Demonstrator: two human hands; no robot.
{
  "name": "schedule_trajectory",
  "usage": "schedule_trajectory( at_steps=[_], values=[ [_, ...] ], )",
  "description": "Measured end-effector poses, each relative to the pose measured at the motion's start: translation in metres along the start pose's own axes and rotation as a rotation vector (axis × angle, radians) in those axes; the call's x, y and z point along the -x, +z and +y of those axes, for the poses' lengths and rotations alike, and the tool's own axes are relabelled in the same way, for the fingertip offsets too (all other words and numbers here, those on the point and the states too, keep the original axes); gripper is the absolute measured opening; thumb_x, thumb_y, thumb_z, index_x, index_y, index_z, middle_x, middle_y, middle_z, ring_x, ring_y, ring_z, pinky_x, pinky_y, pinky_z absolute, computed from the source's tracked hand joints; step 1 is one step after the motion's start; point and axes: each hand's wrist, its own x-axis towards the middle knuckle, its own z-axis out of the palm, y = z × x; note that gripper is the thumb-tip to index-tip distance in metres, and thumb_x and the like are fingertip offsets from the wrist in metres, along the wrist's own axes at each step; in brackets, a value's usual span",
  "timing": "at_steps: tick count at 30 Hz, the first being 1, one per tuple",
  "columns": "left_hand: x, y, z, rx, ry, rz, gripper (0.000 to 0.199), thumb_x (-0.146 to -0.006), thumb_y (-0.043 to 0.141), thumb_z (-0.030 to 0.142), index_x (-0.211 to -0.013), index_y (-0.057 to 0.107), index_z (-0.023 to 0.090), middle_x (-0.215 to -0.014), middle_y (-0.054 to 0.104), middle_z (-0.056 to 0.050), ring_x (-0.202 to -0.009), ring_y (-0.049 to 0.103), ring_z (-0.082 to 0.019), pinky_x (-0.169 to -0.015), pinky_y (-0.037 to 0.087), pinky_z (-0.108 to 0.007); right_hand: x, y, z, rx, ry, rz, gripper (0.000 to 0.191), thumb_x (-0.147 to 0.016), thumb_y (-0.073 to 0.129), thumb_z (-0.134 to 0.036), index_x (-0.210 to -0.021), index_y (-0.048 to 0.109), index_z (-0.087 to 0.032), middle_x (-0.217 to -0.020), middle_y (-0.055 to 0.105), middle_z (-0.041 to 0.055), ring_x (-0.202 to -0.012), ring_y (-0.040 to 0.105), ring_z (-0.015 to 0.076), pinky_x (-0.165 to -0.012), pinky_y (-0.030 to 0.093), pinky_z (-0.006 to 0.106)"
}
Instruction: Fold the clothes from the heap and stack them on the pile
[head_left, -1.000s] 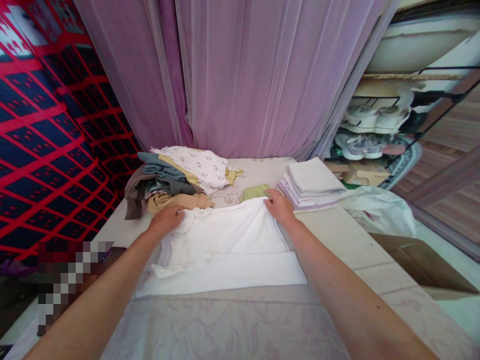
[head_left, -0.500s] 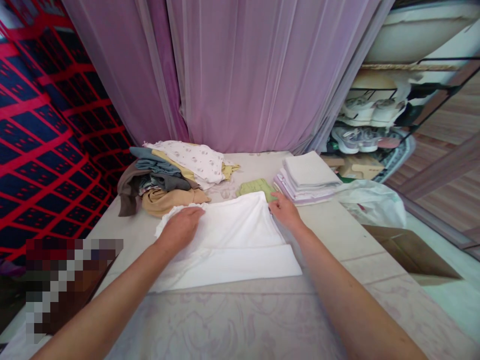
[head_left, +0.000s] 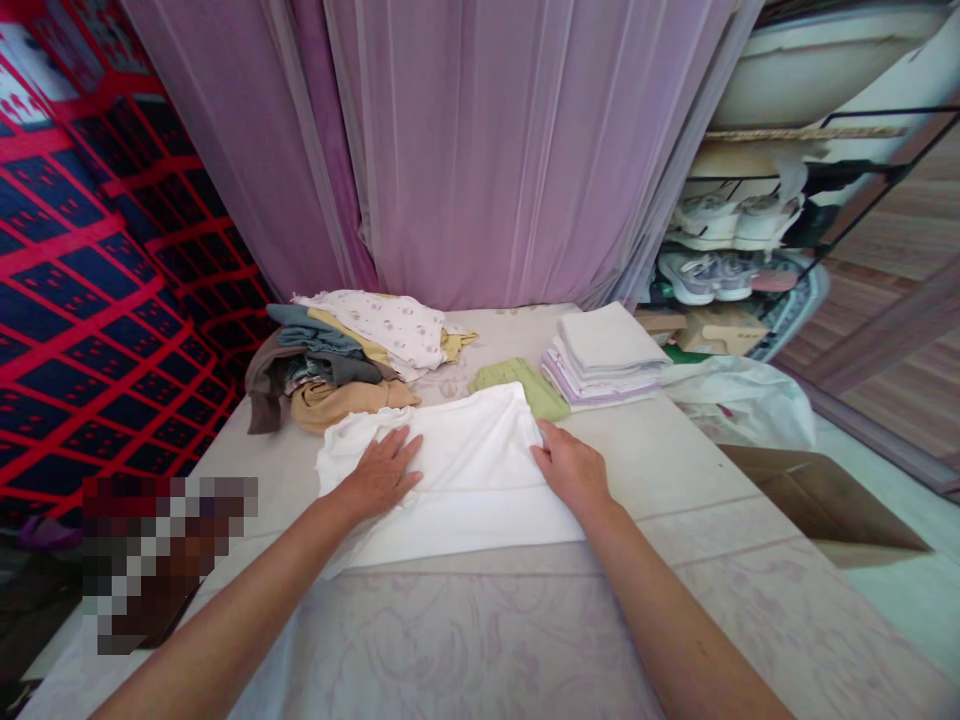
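A white garment [head_left: 457, 440] with a ruffled left edge lies partly folded on the patterned cloth surface in front of me. My left hand [head_left: 384, 472] rests flat on its left part, fingers spread. At the right edge, my right hand [head_left: 571, 462] has its fingers curled over the fabric, pinching it between thumb and forefinger. Just behind that hand is a light green folded cloth [head_left: 517, 385]. A stack of folded white and lilac cloths [head_left: 611, 355] stands farther back on the right.
A heap of clothes [head_left: 345, 365] in brown, grey, tan, yellow and printed white lies at the back left. Purple curtains [head_left: 480, 150] hang behind. To the right are a shoe rack with shoes [head_left: 705, 275], a clear plastic bag [head_left: 750, 400] and an open cardboard box [head_left: 817, 500].
My right hand has come down and nearer along the garment's right edge and now grips it. My left hand has shifted slightly right, its fingers now spread flat.
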Motion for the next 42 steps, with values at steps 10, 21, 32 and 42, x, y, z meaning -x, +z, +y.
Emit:
schedule_trajectory(
  at_steps=[10, 21, 32, 42],
  values=[
    [0.006, -0.002, 0.004, 0.031, -0.136, -0.081, 0.067, -0.091, 0.029, 0.054, -0.147, 0.025, 0.019, -0.155, 0.017, -0.014, -0.142, 0.014, -0.033, -0.103, 0.031, -0.055, 0.000, 0.005, 0.003, -0.055, -0.106, 0.119, 0.042, -0.087, 0.045, -0.025, -0.128, 0.052, -0.021, -0.109, 0.065, 0.0091, -0.100, 0.055, 0.0239, -0.082, 0.044, 0.033],
    [-0.007, -0.017, 0.009, -0.010, -0.280, -0.160, 0.063, -0.093, 0.028, 0.048, -0.148, 0.024, 0.018, -0.154, 0.021, -0.014, -0.142, 0.017, -0.029, -0.108, 0.024, -0.053, -0.008, 0.007, 0.000, -0.148, 0.040, 0.015, 0.041, -0.083, 0.051, -0.030, -0.124, 0.053, -0.023, -0.091, 0.071, 0.0026, -0.088, 0.061, 0.0215, -0.073, 0.042, 0.030],
    [-0.008, -0.013, 0.010, -0.021, -0.281, -0.201, 0.069, -0.091, 0.023, 0.058, -0.149, 0.018, 0.022, -0.157, 0.005, -0.011, -0.143, 0.005, -0.031, -0.109, 0.011, -0.058, -0.009, 0.001, 0.012, -0.171, 0.086, -0.036, 0.041, -0.087, 0.047, -0.029, -0.128, 0.049, -0.024, -0.095, 0.071, 0.0019, -0.085, 0.064, 0.0189, -0.067, 0.041, 0.028],
    [-0.013, -0.009, 0.011, -0.003, -0.352, -0.206, 0.087, -0.086, 0.026, 0.065, -0.150, 0.007, 0.009, -0.156, 0.003, -0.015, -0.144, 0.003, -0.029, -0.111, 0.008, -0.055, -0.005, -0.006, 0.028, -0.399, -0.024, -0.204, 0.043, -0.082, 0.056, -0.033, -0.124, 0.052, -0.026, -0.081, 0.071, -0.0030, -0.074, 0.063, 0.0148, -0.062, 0.038, 0.023]
  ],
)
